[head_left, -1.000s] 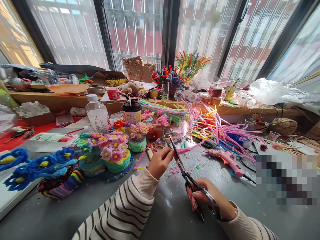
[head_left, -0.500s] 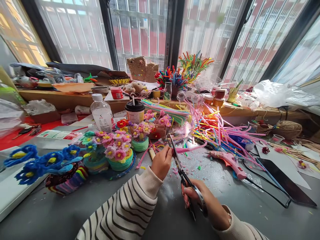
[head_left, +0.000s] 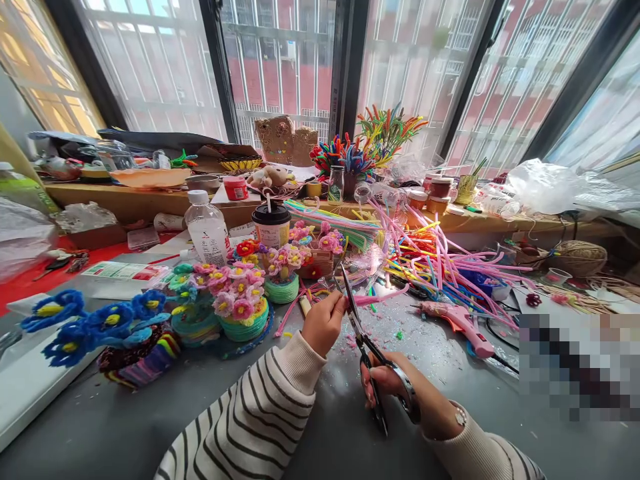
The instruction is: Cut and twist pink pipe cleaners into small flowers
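My left hand (head_left: 323, 325) is closed in a pinch beside the scissor blades. A fuzzy pink pipe cleaner (head_left: 385, 297) runs rightward from its fingertips, passing behind the blades; the pinched end is hidden. In my right hand (head_left: 387, 383) is a pair of dark metal scissors (head_left: 356, 323), fingers through the handles, blades pointing up and away and slightly apart. Pink fuzz clippings (head_left: 351, 342) are scattered on the grey table (head_left: 330, 407) around the blades. Left of my left hand stand pots of pipe-cleaner flowers, pink ones (head_left: 240, 290) and blue ones (head_left: 107, 323).
A pink glue gun (head_left: 460, 327) lies to the right, its cable trailing. Behind it spreads a pile of loose pipe cleaners (head_left: 440, 260). A plastic bottle (head_left: 206, 230) and a lidded cup (head_left: 271, 227) stand behind the flowers. A blurred-out patch covers the far right.
The scissors and my right hand have shifted very slightly left and up. My left hand keeps its pinch nearly in place. The view has turned a little, moving the flowers slightly rightward.
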{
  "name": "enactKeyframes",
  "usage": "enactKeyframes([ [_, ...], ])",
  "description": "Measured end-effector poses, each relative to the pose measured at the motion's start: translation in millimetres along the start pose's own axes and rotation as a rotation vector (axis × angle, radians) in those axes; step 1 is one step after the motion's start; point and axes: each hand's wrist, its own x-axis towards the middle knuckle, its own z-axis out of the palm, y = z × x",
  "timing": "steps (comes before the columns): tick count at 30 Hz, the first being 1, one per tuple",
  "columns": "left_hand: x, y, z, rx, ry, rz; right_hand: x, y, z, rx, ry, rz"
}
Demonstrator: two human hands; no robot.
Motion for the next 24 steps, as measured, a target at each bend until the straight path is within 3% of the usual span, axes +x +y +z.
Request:
enactKeyframes([
  [17,-2,1,2.3,-0.093,0.009,-0.017,-8,-9,-2,-0.202,0.031,-0.071],
  [24,-4,4,3.4,-0.161,0.100,-0.041,-13,-17,2,-0.355,0.055,-0.138],
])
